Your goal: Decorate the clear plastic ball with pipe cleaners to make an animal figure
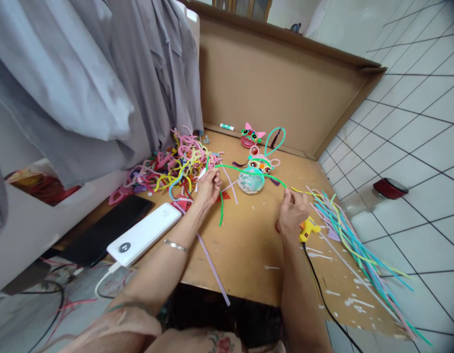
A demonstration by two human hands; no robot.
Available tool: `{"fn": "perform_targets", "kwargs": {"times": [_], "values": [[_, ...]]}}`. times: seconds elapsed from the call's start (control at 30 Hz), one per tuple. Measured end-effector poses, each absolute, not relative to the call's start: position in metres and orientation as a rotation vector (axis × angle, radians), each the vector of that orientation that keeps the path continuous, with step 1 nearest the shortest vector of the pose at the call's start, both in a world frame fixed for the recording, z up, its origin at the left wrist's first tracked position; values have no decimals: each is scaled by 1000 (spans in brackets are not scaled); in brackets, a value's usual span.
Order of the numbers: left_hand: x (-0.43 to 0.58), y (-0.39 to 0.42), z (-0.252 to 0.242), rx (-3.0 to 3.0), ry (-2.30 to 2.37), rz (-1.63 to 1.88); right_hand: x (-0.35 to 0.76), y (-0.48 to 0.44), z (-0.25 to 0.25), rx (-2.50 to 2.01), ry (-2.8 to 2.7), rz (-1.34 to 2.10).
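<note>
A green pipe cleaner [249, 171] stretches in a shallow arc between my two hands above the table. My left hand [209, 185] is closed on it, with a loose green end hanging down beside the fingers. At the other end, my right hand [293, 208] pinches the tip. Behind the pipe cleaner sits a clear, bluish round ball [250, 181], close to a small animal-face craft [261, 165] with pink loops. Farther back is a second craft figure [250, 136] with pink ears and a red mouth.
Tangled pipe cleaners [164, 169] heap at the left; straight ones [355, 245] lie along the right edge. A yellow glue gun [309, 228] with a black cord is beside my right hand. A white power bank [146, 234] lies at left. A cardboard wall [271, 83] closes the back.
</note>
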State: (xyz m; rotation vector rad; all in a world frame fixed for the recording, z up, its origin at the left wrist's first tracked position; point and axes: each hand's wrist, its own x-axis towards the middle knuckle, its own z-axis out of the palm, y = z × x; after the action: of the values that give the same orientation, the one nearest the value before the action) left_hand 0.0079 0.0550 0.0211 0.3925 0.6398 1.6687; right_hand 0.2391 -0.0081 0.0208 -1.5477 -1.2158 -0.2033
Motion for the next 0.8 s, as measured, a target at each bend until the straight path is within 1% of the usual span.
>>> {"fn": "perform_targets", "kwargs": {"times": [0.17,0.27,0.43,0.63,0.8], "values": [[36,45,9,629,753,1482,224,3,8,-1402,-1028,548],[45,42,1,733,804,1444,216,6,6,-1330,-945,792],[45,42,-3,763,802,1450,214,3,7,-1274,-957,856],[43,40,1,777,788,1442,214,3,5,-1259,-1047,742],[46,35,1,849,752,1317,205,2,10,-1106,-923,958]]}}
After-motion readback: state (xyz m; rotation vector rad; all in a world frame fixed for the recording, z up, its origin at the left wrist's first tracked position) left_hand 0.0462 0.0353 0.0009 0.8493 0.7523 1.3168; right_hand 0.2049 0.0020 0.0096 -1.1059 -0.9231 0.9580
